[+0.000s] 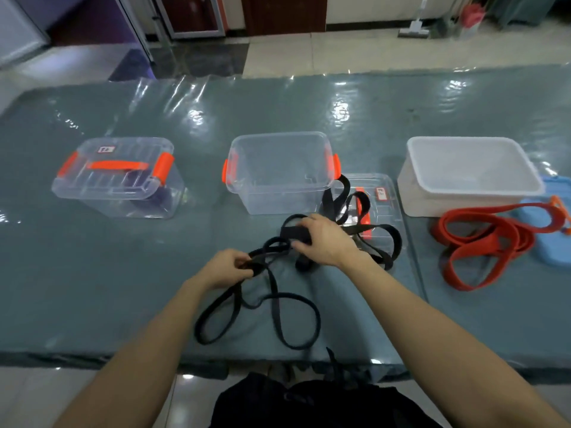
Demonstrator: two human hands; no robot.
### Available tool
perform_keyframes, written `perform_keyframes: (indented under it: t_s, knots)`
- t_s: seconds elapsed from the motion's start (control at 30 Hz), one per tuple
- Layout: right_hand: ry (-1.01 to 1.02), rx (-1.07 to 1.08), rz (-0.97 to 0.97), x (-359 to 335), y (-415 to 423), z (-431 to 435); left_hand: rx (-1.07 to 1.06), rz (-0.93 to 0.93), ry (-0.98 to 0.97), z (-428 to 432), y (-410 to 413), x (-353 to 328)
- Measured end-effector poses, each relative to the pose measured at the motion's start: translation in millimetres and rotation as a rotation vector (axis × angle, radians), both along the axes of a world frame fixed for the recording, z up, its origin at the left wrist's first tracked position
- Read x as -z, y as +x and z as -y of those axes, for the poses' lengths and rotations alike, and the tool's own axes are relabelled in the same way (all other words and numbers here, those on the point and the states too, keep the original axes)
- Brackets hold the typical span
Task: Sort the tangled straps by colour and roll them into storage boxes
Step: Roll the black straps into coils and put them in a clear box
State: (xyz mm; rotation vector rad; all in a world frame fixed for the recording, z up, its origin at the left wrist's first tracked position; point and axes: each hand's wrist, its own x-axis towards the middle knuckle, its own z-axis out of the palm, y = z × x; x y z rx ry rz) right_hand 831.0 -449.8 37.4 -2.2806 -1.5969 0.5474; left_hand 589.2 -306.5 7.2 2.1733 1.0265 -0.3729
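Observation:
A long black strap [278, 316] lies in loose loops on the table in front of me. My right hand [321, 239] grips a small rolled part of it, just in front of the open clear box [278, 171]. My left hand [227, 267] pinches the strap a little nearer to me. More black strap trails over a clear lid [386, 205] to the right. An orange strap [482, 242] lies tangled in front of the white tub [469, 174].
A shut clear box [117, 177] with orange clips and something dark inside stands at the left. A blue lid [556, 217] lies beside the white tub. The table has a shiny grey-green cover [92, 273]; its near edge runs just below the strap loops.

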Motion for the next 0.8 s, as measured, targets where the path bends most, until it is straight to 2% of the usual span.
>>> perform_keyframes:
  t_s: [0.07,0.13,0.23,0.33,0.47,0.57,0.73,0.8]
  knots:
    - [-0.060,-0.058,-0.301,-8,-8,-5,-0.043,0.163,0.007,-20,5,-39]
    - [-0.092,-0.087,-0.488,-20,-17,-15,-0.078,0.348,-0.017,-38,15,-83]
    - [0.015,-0.135,-0.529,-46,-25,-40,-0.155,0.581,-0.075,-53,35,-141]
    - [0.250,-0.030,-0.482,-83,-14,-62,-0.214,0.770,-0.147,-60,48,-186]
    - [0.421,0.064,-0.719,-134,18,-70,-0.293,0.970,-0.204,-78,52,-227]
    - [0.505,0.079,-0.772,-164,39,-65,-0.347,1.066,-0.294,-97,46,-241]
    - [0.549,0.072,-0.776,-192,61,-52,-0.346,1.060,-0.148,-117,23,-244]
    - [0.470,0.051,-0.695,-199,68,-47,-0.317,0.949,-0.089,-119,14,-246]
